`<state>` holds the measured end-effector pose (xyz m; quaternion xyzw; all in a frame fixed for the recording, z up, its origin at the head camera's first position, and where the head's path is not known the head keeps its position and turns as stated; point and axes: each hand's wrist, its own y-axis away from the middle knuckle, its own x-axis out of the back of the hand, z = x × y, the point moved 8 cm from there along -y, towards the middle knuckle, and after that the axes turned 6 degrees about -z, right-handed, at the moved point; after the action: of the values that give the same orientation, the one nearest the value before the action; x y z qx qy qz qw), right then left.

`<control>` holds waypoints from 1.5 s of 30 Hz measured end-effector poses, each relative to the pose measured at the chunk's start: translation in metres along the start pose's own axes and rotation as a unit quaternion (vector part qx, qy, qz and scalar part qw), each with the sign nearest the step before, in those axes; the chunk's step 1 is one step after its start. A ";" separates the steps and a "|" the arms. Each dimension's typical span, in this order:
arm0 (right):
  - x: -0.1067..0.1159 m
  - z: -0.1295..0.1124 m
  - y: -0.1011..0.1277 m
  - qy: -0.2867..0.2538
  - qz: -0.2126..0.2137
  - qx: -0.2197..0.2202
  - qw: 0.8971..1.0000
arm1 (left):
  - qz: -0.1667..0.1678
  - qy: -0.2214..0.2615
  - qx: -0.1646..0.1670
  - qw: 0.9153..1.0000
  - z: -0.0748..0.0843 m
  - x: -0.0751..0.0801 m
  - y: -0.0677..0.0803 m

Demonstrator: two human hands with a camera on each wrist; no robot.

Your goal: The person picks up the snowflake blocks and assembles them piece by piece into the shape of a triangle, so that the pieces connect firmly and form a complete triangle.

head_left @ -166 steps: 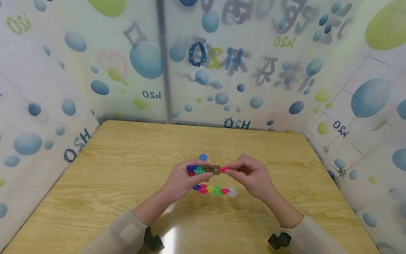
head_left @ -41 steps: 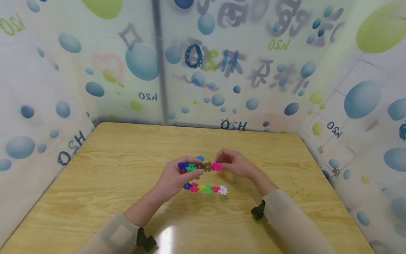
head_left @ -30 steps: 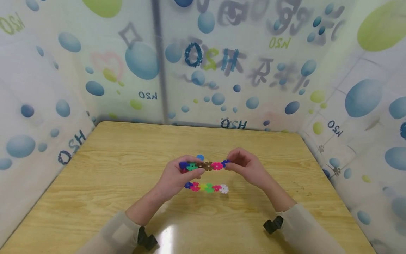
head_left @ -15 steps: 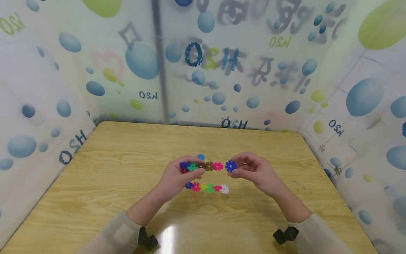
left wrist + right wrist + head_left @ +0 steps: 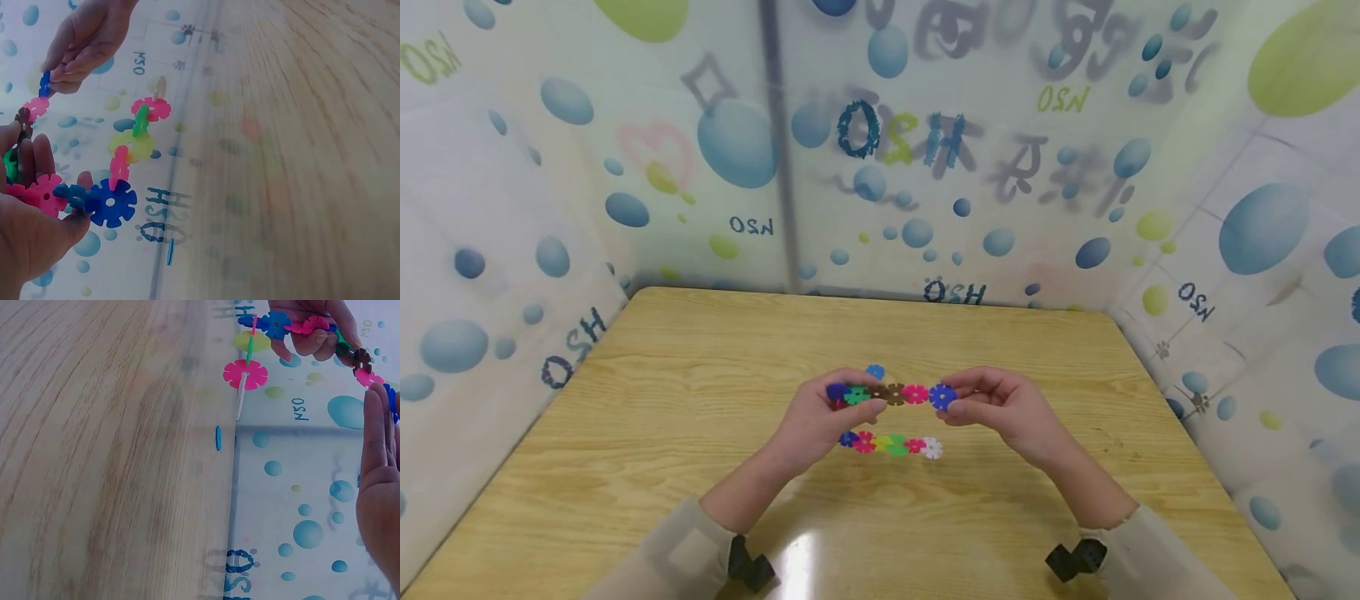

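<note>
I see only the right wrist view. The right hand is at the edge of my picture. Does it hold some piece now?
Observer: Yes. In the head view the right hand pinches a blue piece against the pink end of the held chain.
Operator: And who holds this chain at the other end?
Observer: The left hand grips its left end, above the table.
Operator: Is there another chain?
Observer: Yes, a second chain lies flat on the table, nearer the person, with a white piece at its right end.
</note>
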<state>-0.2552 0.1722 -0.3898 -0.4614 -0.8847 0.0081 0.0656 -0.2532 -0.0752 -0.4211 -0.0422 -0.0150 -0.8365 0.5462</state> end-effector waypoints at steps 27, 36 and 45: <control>-0.014 0.002 -0.003 -0.035 -0.044 -0.009 0.998 | -0.004 0.007 -0.022 1.000 0.004 -0.006 -0.001; -0.014 0.002 -0.005 -0.035 -0.039 -0.016 0.998 | -0.003 -0.004 -0.009 1.000 0.004 -0.006 -0.001; -0.015 0.003 -0.008 -0.012 -0.044 -0.018 0.999 | 0.002 0.008 -0.012 1.000 0.002 -0.003 0.000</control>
<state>-0.2537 0.1556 -0.3943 -0.4232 -0.9048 -0.0052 0.0465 -0.2517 -0.0722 -0.4192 -0.0422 -0.0003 -0.8358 0.5474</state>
